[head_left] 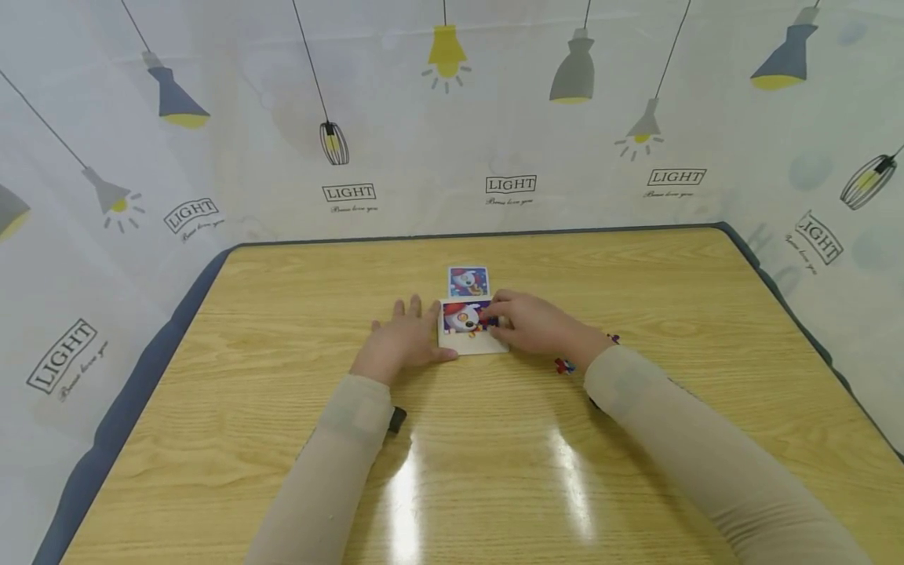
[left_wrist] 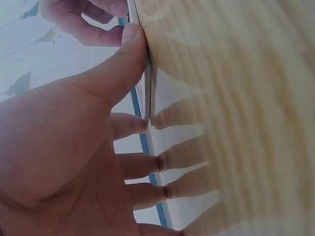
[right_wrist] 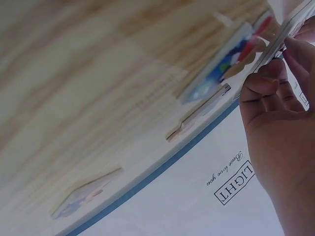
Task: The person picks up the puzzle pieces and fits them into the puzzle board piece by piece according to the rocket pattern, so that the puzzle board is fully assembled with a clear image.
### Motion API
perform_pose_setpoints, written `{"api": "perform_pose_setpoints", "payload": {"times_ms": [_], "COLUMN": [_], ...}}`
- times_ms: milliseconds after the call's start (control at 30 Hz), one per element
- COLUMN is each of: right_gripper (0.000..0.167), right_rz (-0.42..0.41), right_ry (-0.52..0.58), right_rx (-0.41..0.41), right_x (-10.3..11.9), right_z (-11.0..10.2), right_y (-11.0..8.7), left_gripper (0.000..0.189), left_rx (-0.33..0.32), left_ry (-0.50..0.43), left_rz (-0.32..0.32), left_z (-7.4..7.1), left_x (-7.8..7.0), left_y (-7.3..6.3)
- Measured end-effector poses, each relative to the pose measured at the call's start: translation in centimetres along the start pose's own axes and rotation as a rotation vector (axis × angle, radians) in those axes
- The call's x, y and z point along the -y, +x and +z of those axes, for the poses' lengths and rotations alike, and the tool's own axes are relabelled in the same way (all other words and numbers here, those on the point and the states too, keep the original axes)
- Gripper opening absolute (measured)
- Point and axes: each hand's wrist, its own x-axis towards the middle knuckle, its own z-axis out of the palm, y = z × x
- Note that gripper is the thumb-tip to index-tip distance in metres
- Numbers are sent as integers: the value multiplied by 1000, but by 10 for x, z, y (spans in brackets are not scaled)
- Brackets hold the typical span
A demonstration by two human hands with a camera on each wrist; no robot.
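Note:
A jigsaw board lies on the table, its upper part filled with a white, big-eyed cartoon figure in red and its lower part pale and bare. My left hand is spread flat at the board's left side, the thumb resting on its lower left corner. In the left wrist view the left hand's fingers look straight and touch the table. My right hand is over the board's right side, fingertips bent together and pinching a small jigsaw piece that they mostly hide. In the right wrist view those curled fingers meet the board's edge.
A picture card with a similar figure lies just behind the board. Loose jigsaw pieces lie to the right, some partly behind my right wrist. The wooden table ends at a dark blue edge against a lamp-patterned cloth.

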Motion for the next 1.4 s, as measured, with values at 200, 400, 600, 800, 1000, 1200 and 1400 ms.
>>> {"api": "perform_pose_setpoints", "payload": {"times_ms": [200, 400, 600, 800, 1000, 1200, 1400], "right_gripper": [34, 34, 33, 33, 33, 34, 33], "right_rz": [20, 31, 11, 23, 45, 27, 67], "right_ry": [2, 7, 8, 29, 39, 7, -38], "right_rx": [5, 13, 6, 10, 6, -30, -61], "right_x": [1, 2, 1, 1, 2, 4, -9], "right_z": [0, 1, 1, 1, 1, -2, -11], "right_y": [0, 0, -1, -1, -4, -21, -51], "left_gripper": [102, 101, 101, 100, 101, 101, 103], "left_rx": [1, 1, 5, 0, 1, 5, 8], "left_ry": [8, 12, -3, -10, -16, -24, -6], "left_rz": [2, 2, -4, -4, -5, -2, 8], "left_z": [0, 0, 0, -1, 0, 0, -2], "left_x": [1, 0, 0, 0, 1, 2, 2], "left_y": [0, 1, 0, 0, 0, -1, -3]}}
